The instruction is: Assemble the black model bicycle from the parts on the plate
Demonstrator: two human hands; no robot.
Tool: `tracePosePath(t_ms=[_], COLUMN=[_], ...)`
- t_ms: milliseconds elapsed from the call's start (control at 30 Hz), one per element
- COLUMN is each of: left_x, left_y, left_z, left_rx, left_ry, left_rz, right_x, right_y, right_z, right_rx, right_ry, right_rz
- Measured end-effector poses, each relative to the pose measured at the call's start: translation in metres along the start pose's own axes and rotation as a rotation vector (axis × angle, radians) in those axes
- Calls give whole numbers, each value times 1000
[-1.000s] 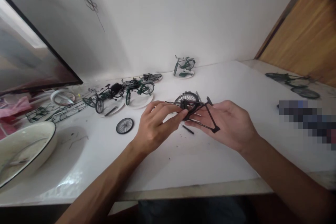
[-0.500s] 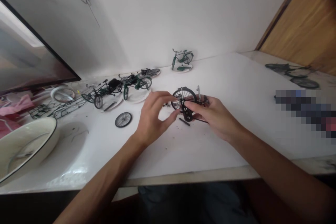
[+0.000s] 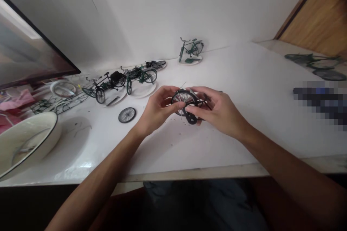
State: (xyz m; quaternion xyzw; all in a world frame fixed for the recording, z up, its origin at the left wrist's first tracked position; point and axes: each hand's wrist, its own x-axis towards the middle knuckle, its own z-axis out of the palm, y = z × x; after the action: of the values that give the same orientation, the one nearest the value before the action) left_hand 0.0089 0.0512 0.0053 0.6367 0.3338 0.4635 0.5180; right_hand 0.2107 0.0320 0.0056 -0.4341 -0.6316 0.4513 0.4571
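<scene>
Between my two hands is a black model bicycle (image 3: 192, 118), partly built, with a spoked wheel (image 3: 184, 96) at its left end. My left hand (image 3: 159, 110) grips that wheel, thumb on the spokes and fingers behind the tyre. My right hand (image 3: 219, 110) is closed round the frame by the dark chain cover, its thumb near the wheel's hub. Much of the frame is hidden behind my right fingers. A loose spoked wheel (image 3: 127, 115) lies flat on the white table to the left of my left hand.
Several small bicycles (image 3: 141, 76) stand at the back left, some on white discs. A green model bicycle (image 3: 190, 48) stands by the wall. At left are an enamel basin (image 3: 51, 130) and wire frame parts (image 3: 67, 105). A pixelated dark item (image 3: 322, 97) lies at right.
My left hand has moved in and closed on the bicycle's wheel, where before its fingers were apart beside it. My right hand keeps its hold. The camera view has tilted down slightly.
</scene>
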Motion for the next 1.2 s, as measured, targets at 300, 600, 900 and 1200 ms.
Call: tracePosePath(t_ms=[300,600,900,1200], left_x=[-10,-20,-25,-27], left_y=[20,43,46,43], left_z=[-18,-2,5,1], left_rx=[936,1358,1337,1302], left_ry=[-50,-347,-392,-429], left_rz=[611,988,921,932], right_x=[-1,2,1,1], right_y=[-7,-7,-6,-2], right_z=[-5,-4,-5,-4], right_rx=[124,193,251,257], right_ry=[-106,-128,-102,-149], right_rz=[192,333,381,339])
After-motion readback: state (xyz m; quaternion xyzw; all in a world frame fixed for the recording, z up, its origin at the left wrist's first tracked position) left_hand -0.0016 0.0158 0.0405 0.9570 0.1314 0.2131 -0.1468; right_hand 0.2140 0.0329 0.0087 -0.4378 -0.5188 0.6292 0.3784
